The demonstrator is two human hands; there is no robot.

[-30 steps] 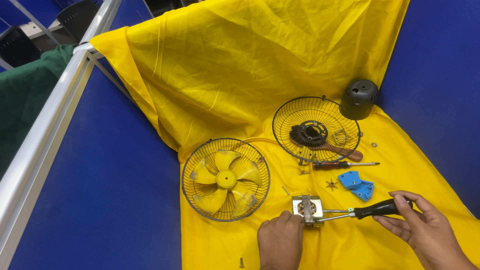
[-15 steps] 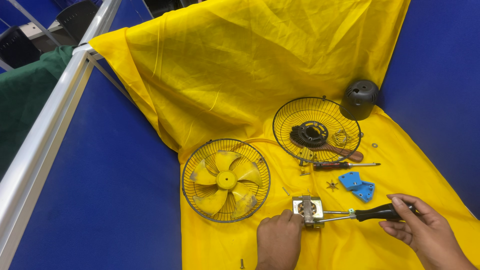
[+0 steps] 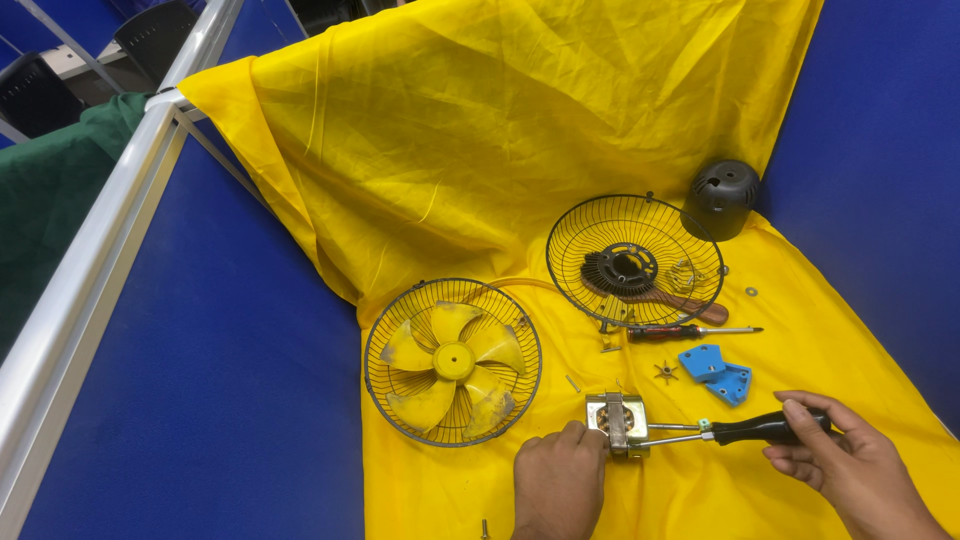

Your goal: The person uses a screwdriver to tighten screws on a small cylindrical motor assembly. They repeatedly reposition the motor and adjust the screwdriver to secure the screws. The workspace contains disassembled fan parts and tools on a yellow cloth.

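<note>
Head view is showing little change over the last second: the left hand is still pressing its curled fingers against the small fan motor at the near edge of the yellow cloth, pinning it rather than gripping around it. The right hand is still clenching the black handle of a screwdriver, its shaft lying level and its tip meeting the motor's right side; the hand has drifted only slightly. That steadiness suggests the work at the motor is continuing, with the tool seated rather than being repositioned.

Just beyond the screwdriver, two blue plastic pieces and a small star-shaped part are lying on the cloth. To the left, a wire guard holding the yellow fan blade is resting near the cloth's left edge. Further back, a second, red-handled screwdriver is lying just in front of the other wire guard, which is carrying a black ring and a wooden-handled tool. At the far right edge, a black domed motor cover is standing.
</note>
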